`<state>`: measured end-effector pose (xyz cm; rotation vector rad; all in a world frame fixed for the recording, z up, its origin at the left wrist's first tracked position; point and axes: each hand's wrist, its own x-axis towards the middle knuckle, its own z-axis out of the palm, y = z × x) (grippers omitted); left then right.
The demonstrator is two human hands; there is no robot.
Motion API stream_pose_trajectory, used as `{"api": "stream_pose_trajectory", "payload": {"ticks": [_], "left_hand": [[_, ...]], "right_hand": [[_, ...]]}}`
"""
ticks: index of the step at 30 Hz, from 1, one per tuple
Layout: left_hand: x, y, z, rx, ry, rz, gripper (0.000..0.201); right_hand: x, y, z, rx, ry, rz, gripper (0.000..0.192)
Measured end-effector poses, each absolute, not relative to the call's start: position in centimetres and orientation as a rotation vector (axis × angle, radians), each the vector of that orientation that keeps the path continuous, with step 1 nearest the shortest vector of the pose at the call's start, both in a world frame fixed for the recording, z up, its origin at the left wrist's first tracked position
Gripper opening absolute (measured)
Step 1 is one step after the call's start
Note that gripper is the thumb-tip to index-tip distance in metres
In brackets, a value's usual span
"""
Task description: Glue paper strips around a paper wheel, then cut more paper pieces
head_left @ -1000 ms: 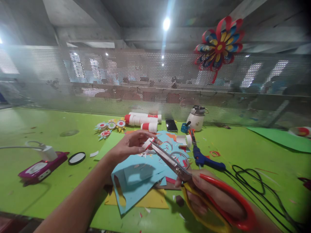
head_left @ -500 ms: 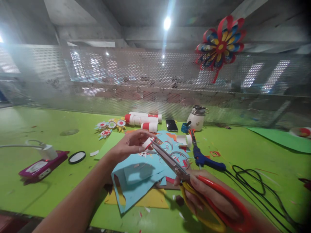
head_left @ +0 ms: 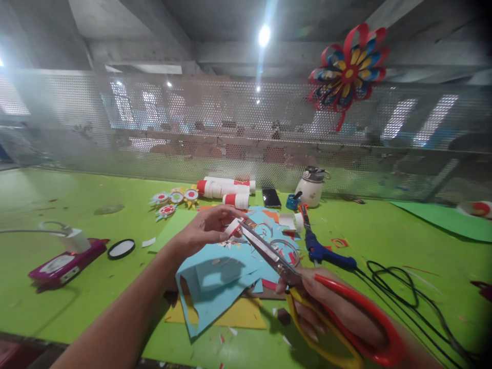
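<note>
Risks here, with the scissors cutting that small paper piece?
1. The scissors blade tips sit right by the left hand fingertips pinching the small paper piece; a nick looks possible.
2. The piece is tiny, so it may slip or cut crooked.

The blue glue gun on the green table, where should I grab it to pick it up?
Probably by the blue glue gun's thick handle end, coming from above on the near right side. It lies flat with its thin tip pointing away toward the white pot, and its black cord trails off to the right.
</note>
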<state>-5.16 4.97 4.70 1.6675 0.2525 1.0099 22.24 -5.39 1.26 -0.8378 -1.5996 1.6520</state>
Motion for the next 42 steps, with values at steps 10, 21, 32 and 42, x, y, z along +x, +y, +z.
{"api": "stream_pose_trajectory", "payload": {"ticks": [10,21,32,42], "left_hand": [[-5.1,4.9,4.9,1.667,0.255,1.009,0.037],[-5.2,4.9,4.8,1.660,0.281,0.992,0.038],[-5.3,5.4,4.2,1.576,0.314,0.923,0.039],[-5.6,5.8,3.6,1.564,0.378,0.894,0.040]], "right_hand": [[22.3,-5.5,1.4,-0.835,-1.419,1.789,0.034],[22.2,-5.2,2.2,-0.825,-1.590,1.699,0.042],[22.1,-4.7,2.3,-0.889,-1.480,1.788,0.047],[22.2,-4.7,2.5,-0.898,-1.423,1.846,0.050]]}}
